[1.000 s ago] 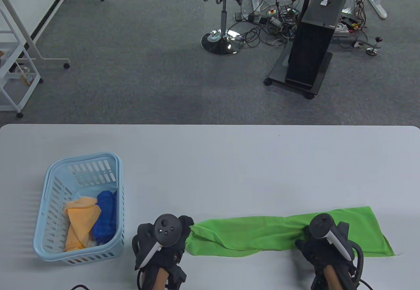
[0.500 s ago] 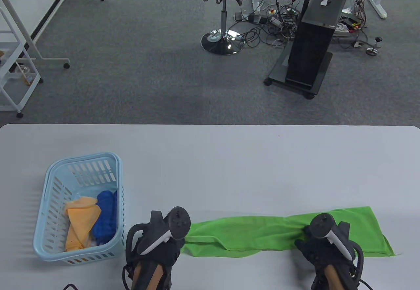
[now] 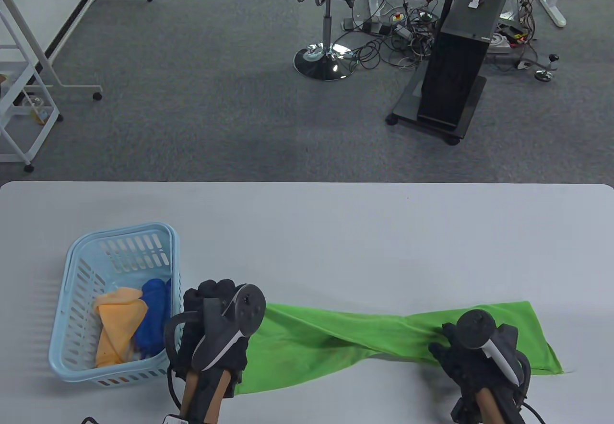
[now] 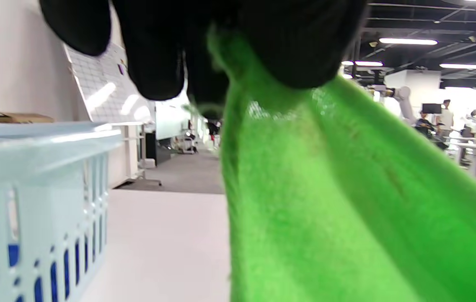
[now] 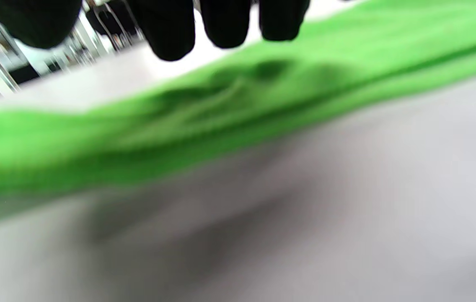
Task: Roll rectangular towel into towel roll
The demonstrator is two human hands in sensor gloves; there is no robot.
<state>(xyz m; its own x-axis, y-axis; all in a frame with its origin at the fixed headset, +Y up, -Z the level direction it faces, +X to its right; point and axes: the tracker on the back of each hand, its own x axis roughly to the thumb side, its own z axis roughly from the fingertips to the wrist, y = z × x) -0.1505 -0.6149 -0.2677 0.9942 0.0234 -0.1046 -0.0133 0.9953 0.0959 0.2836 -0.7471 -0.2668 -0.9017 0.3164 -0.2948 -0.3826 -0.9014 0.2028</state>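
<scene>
On table (image 3: 336, 232), towel (image 3: 336, 337) stretched btwn L hand (image 3: 216, 328) & R hand (image 3: 472, 352).

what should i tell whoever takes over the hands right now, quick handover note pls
Left hand: pinches the left end of the green towel, lifted off the table, as the left wrist view shows.
Right hand: on the towel near its right end; the blurred right wrist view does not settle whether it grips or only presses.
Towel: stretched across the near edge of the table, twisted and creased in the middle, right end flat on the table.
Basket: at the left, holding an orange cloth and a blue cloth.
Done: both ends in hand.
Left: flatten the towel, then roll it; no rolling has started.
</scene>
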